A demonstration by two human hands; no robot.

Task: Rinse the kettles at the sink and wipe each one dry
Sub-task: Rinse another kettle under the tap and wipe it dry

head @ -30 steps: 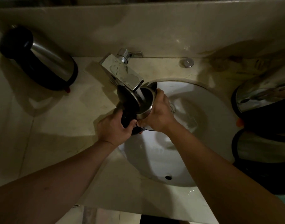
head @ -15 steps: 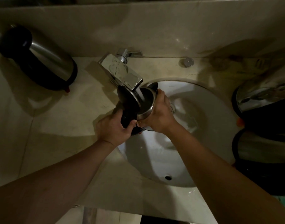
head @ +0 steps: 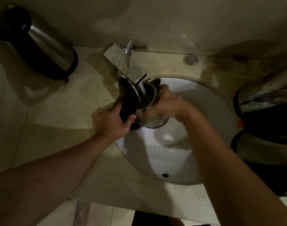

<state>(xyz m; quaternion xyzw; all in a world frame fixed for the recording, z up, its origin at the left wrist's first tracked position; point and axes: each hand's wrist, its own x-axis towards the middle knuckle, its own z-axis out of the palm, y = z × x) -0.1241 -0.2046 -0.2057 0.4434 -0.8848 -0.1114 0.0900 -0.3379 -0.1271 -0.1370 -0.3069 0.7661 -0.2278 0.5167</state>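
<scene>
A small steel kettle (head: pixel 153 120) with a black handle and open black lid (head: pixel 126 90) is held tilted over the white sink basin (head: pixel 203 101), right under the chrome tap (head: pixel 125 66). Water runs from the tap into its mouth. My left hand (head: pixel 113 123) grips the black handle. My right hand (head: pixel 169 105), motion-blurred, is on the steel body near the spout. Another steel and black kettle (head: pixel 40 44) stands on the counter at the back left. Two more kettles (head: pixel 266 98) (head: pixel 261 147) stand at the right edge of the basin.
The beige stone counter (head: pixel 50 111) surrounds the basin. A round chrome knob (head: pixel 191 59) sits behind the basin. The overflow hole (head: pixel 165 175) shows at the basin's near wall. A wall rises right behind the tap.
My right hand has shifted along the kettle's steel body and is blurred with motion, exposing more of the lower body. My left hand keeps its hold on the handle. Water keeps running.
</scene>
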